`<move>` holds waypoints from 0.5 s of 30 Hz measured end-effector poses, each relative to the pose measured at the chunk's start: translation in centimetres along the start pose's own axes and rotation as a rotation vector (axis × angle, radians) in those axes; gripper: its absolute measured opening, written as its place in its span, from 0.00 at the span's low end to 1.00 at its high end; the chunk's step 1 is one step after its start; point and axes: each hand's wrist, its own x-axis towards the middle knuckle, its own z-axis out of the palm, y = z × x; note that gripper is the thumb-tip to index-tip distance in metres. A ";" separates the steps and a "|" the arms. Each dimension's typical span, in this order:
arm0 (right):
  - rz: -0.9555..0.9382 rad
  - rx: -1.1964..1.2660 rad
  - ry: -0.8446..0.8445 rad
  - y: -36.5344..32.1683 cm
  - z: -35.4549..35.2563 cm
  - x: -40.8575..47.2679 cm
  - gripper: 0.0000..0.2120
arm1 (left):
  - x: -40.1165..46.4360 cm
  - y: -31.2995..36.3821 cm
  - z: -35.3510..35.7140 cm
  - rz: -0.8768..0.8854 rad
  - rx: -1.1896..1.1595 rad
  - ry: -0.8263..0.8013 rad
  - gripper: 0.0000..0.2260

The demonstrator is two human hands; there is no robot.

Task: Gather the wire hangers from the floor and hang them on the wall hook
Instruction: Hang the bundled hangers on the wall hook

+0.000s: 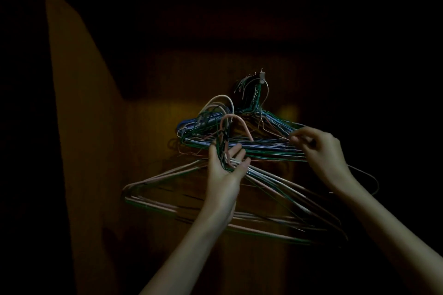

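The left hand (225, 165) has its fingers curled around the necks of a hanger bundle (215, 201). At two o'clock, the right hand (318, 148) pinches hangers (251, 143) already hanging on the wall hook (262, 78).

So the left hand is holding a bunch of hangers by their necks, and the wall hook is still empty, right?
Not quite. The wall hook isn't empty: the head view shows hangers on the hook already. The rest is right: the left hand holds a bunch of hangers by their necks.
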 end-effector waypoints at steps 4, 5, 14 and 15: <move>-0.024 -0.006 0.058 1.5 0.2 2.6 0.07 | 1.7 0.1 0.8 0.083 0.029 -0.022 0.36; -0.029 -0.015 0.071 1.8 0.4 3.3 0.07 | 2.1 0.0 1.0 0.111 0.047 -0.029 0.36; 0.027 0.016 0.047 4.3 2.7 9.1 0.07 | 6.0 -0.8 2.0 0.246 0.070 -0.016 0.33; 0.027 0.019 0.030 4.6 3.2 9.5 0.07 | 6.4 -1.1 2.0 0.251 0.079 -0.006 0.33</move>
